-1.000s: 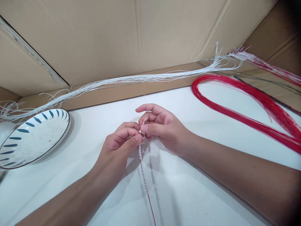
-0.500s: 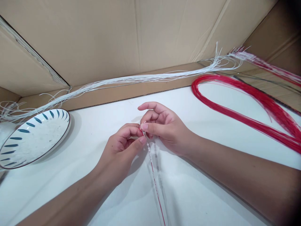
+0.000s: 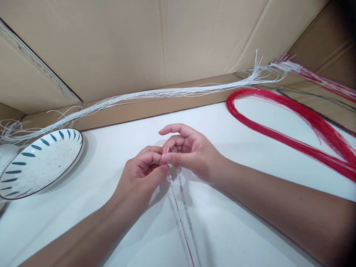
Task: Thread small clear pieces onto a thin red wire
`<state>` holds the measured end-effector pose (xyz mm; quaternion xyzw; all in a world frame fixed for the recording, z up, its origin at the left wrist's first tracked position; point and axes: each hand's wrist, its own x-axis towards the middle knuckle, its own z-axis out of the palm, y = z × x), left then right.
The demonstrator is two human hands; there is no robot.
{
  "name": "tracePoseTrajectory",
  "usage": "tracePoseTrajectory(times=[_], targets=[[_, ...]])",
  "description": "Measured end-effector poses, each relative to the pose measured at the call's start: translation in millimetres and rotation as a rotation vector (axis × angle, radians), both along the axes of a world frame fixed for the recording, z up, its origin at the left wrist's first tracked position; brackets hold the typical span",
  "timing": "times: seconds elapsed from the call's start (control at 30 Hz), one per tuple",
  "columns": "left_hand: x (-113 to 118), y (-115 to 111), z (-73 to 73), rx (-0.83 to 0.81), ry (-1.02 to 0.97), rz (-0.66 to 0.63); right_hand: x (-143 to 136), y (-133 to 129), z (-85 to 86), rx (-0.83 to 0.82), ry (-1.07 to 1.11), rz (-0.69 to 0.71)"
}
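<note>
In the middle of the view my two hands meet over the white tabletop [image 3: 111,230]. My left hand [image 3: 146,168] pinches a thin red cord [image 3: 180,218] between thumb and forefinger; small clear and white beads sit along its upper part. From the fingertips the cord runs down toward me and leaves the view at the bottom. My right hand [image 3: 186,152] pinches the cord's upper end just above, its forefinger stretched out to the left. A short white tip shows above the right thumb. The exact contact between the fingertips is partly hidden.
At left stands an oval plate [image 3: 79,148] with blue-green strokes, holding small clear bits. A bundle of white cords [image 3: 155,92] lies along the cardboard wall [image 3: 116,48]. On the right lies a looped hank of red cord [image 3: 258,128], with red and white strands [image 3: 314,74] behind it.
Both hands have shifted slightly left, and the beaded cord swung left with them. The right thumb has come down closer to the left thumb; the red bit between the fingertips is now hidden.
</note>
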<state>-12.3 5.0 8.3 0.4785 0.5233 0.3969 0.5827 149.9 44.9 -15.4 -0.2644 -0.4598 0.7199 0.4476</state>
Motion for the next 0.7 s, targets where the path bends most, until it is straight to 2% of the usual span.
tracePoseTrajectory(times=[0.23, 0.43, 0.7], targets=[[2.2, -2.4, 2.6, 0.068, 0.095, -0.011, -1.1, 3.3, 2.0, -0.057, 0.048, -0.070], [-1.9, -1.3, -1.3, 0.033, 0.025, -0.033, -0.4, 3.5, 1.4, -0.040, 0.028, -0.088], [-1.1, 1.3, -5.5, 0.043, -0.067, 0.045, -1.1, 4.3, 0.1, -0.056, 0.044, -0.076]])
